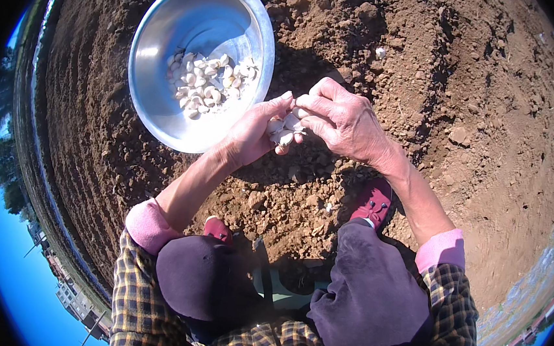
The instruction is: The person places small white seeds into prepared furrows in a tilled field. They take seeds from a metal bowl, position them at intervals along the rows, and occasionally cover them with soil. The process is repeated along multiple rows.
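Several white garlic cloves (285, 130) rest in my left hand (255, 134), which is cupped palm up beside the basin's near right rim. My right hand (344, 122) meets it from the right, its thumb and fingertips pinching a clove (301, 112) at the edge of the handful. Whether that clove is loose or joined to the others, I cannot tell. A large metal basin (150, 73) stands on the soil at the upper left. Many more loose cloves (208, 82) lie in its lower part, partly in bright sun.
Cloddy brown soil (299, 201) surrounds me, with a furrow (434, 102) running on the right. A single clove (380, 53) lies on the ground ahead. My red shoes (375, 200) and bent knees (370, 287) frame the near ground. Buildings (74, 301) and trees (9, 166) show at the far left.
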### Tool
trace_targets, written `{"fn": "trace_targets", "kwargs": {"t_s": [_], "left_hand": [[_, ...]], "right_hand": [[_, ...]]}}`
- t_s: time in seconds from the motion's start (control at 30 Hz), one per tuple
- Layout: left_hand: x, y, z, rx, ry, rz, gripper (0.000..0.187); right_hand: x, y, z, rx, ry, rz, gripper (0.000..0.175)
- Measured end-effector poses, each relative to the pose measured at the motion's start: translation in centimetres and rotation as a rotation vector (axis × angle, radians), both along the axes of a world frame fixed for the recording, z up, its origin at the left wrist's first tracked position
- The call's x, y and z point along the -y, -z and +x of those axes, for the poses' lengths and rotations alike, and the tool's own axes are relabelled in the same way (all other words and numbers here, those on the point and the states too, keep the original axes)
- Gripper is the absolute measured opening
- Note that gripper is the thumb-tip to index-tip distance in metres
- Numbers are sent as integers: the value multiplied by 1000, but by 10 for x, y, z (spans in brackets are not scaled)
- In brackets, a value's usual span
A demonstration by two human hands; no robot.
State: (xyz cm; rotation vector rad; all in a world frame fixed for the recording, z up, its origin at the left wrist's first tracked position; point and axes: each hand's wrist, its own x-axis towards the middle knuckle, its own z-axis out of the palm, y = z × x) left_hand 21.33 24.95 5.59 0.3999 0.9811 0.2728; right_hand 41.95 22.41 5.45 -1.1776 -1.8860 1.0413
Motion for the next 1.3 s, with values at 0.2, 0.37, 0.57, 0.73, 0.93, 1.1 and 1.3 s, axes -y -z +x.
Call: {"fn": "trace_targets", "kwargs": {"t_s": [0.2,0.37,0.57,0.73,0.93,1.1,1.3], "left_hand": [[6,9,-1,-16,128,-63,42],[0,16,-8,128,67,-96,47],[-4,14,-10,114,123,-106,48],[-4,12,-11,78,144,-74,44],[-9,5,-7,83,120,-36,44],[-20,-8,-7,148,37,-13,47],[-17,-13,1,166,-36,-54,63]], "right_hand": [[2,10,1,305,-128,283,15],[-52,55,69,235,285,130,7],[-153,127,141,600,423,134,16],[-180,140,142,882,246,-148,15],[-181,150,128,865,369,-120,24],[-190,155,128,1065,307,-60,23],[-115,101,106,369,515,27,13]]}}
